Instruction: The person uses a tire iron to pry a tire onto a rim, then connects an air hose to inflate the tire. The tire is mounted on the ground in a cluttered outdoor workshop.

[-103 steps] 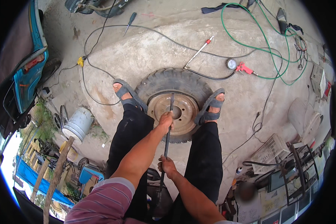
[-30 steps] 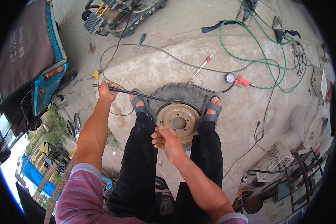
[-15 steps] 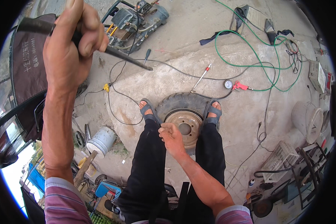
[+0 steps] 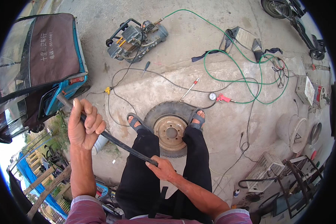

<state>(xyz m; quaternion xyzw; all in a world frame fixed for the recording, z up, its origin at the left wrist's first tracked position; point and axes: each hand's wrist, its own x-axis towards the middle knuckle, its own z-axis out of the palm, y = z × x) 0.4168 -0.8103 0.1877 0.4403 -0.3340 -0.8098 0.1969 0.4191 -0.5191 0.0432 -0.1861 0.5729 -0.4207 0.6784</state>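
Observation:
My left hand [image 4: 85,123] is closed around a long black metal bar [image 4: 126,147], raised at the left, with the bar's upper end sticking out beyond my fingers. My right hand [image 4: 160,167] grips the bar's lower end in front of my dark-trousered legs. Below, between my sandalled feet, a tyre [image 4: 157,110] on a tan steel rim [image 4: 164,134] lies flat on the concrete, apart from the bar. Just beyond it are a red inflator gun [image 4: 223,98] with a round gauge and a white-and-red rod [image 4: 188,90] on a black hose.
A blue vehicle with a brown cover [image 4: 52,44] stands at the left. An air compressor [image 4: 137,39], green hose [image 4: 220,80], loose cables and a screwdriver [image 4: 146,68] lie beyond the tyre. A scooter [image 4: 302,26] is at top right; a bucket [image 4: 100,143], crate [image 4: 264,171] and metal frame [image 4: 298,186] are at the sides.
The bar's end has left the tyre and been lifted. My left hand went up, then came somewhat down again; my right hand, earlier off the bar, now grips its lower end.

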